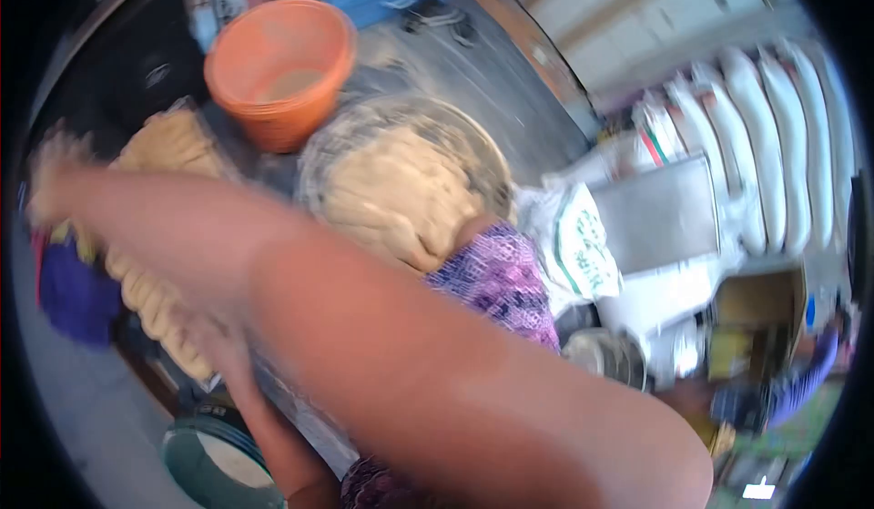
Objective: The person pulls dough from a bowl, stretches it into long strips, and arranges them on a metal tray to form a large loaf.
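My right arm crosses the view from the lower right, and my right hand (59, 177) is blurred at the far left. Its fingers look spread, with nothing seen in them. Lower down, my left hand (209, 336) is at a row of pale dough rolls (150, 304); blur hides its fingers and whether it touches them. More dough (168, 143) lies beyond my right forearm. A large mass of dough (391, 190) fills a wide round basin (496, 158) in the middle. Purple patterned cloth (501, 272) and a bit of skin are against the dough's near edge.
Stacked orange tubs (282, 72) stand behind the basin. A green bucket (196, 468) with pale contents is at lower left. White printed sack (578, 240), metal sheet (655, 213) and a row of filled white sacks (756, 136) are right. A person (806, 381) is far right.
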{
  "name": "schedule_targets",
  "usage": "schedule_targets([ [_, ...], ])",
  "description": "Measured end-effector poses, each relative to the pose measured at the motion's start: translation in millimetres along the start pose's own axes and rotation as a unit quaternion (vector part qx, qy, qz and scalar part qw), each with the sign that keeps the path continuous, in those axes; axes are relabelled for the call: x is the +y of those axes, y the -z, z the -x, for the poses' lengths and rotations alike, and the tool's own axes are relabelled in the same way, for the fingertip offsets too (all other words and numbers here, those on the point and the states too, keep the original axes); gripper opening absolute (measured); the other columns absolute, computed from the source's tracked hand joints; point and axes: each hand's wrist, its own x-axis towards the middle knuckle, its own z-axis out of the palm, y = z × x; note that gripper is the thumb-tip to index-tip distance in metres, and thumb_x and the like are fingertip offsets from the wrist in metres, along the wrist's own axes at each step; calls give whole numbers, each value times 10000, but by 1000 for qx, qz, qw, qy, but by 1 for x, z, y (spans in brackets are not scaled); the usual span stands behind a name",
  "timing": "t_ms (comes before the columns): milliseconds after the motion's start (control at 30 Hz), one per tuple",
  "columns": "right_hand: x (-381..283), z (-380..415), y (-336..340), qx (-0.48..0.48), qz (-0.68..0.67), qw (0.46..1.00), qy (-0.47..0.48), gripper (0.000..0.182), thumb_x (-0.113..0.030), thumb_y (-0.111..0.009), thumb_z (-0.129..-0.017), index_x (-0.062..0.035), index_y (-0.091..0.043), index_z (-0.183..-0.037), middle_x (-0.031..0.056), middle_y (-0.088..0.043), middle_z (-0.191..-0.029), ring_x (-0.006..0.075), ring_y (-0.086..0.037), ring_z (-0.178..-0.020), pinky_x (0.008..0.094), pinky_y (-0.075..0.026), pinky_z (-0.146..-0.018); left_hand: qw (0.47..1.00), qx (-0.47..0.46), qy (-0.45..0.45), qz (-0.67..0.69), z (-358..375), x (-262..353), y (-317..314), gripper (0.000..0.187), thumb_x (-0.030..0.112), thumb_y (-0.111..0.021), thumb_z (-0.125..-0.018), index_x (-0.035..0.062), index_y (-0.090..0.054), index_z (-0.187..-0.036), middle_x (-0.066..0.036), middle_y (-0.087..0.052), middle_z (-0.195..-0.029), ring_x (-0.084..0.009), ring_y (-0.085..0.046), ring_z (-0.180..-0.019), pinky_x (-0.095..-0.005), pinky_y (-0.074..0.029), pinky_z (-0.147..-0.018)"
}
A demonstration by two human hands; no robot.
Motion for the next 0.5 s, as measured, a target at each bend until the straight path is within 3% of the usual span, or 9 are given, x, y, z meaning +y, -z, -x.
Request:
schedule_targets([
  [67,43,21,47,61,26,996,-63,740,-532,-480,-805,-42,-343,-1343,134,-249,-1439,344,-184,-1334,601,-147,-1043,997,-45,-68,-1,-13,21,2,679,373,-519,-854,60,-247,-1391,-192,-174,-1461,-289,-92,-1376,-448,-52,-1100],
  [233,-9,51,88,136,128,980,-69,655,-438,-432,-831,-64,-330,-1359,113,-308,-1415,327,-288,-1297,567,-154,-1059,993,2,-80,-86,-56,96,59,575,361,-512,-852,42,-376,-1312,-203,-263,-1424,-303,-165,-1357,-459,-108,-1086],
  [267,40,72,91,217,130,964,-83,630,-352,-444,-837,-102,-285,-1393,139,-276,-1431,347,-281,-1298,586,-142,-1053,992,9,-87,-95,-76,135,58,558,358,-511,-852,38,-402,-1296,-205,-281,-1416,-306,-180,-1353,-461,-119,-1084],
  [333,155,114,124,222,170,958,-71,435,-317,-472,-841,-108,-536,-1218,174,-485,-1262,323,-423,-1210,453,-336,-997,989,10,-91,-119,-124,231,41,526,353,-508,-851,31,-454,-1264,-209,-316,-1402,-312,-210,-1345,-466,-141,-1078],
  [367,141,172,203,7,221,944,-247,341,-343,-516,-826,-130,-641,-1060,157,-583,-1127,286,-539,-1090,398,-439,-900,987,-53,-87,-121,-133,257,48,565,380,-509,-851,36,-429,-1293,-217,-262,-1424,-333,-167,-1354,-500,-84,-1077],
  [400,279,163,178,-20,304,943,-132,337,-357,-572,-782,-117,-666,-1000,151,-612,-1075,259,-597,-996,401,-479,-837,983,-115,-82,-119,-141,282,47,605,407,-510,-850,42,-404,-1321,-224,-208,-1446,-354,-124,-1364,-533,-28,-1075],
  [433,245,226,238,43,116,958,-260,416,-370,-599,-752,-77,-632,-1045,165,-602,-1093,249,-589,-1011,393,-472,-839,983,-114,-74,-123,-143,298,37,605,407,-510,-850,42,-404,-1321,-224,-208,-1446,-354,-124,-1364,-533,-28,-1075],
  [467,280,265,259,74,52,954,-285,490,-363,-616,-727,-53,-588,-1105,188,-595,-1098,277,-579,-1029,391,-457,-857,976,-142,-106,-127,-146,313,25,611,420,-512,-846,39,-414,-1314,-222,-197,-1449,-347,-118,-1366,-536,-33,-1076],
  [500,338,305,265,50,75,939,-332,622,-320,-619,-725,73,-487,-1188,270,-580,-1074,345,-564,-1028,407,-428,-887,966,-175,-141,-130,-146,321,13,617,434,-514,-843,37,-424,-1306,-219,-187,-1453,-339,-112,-1369,-539,-38,-1077],
])
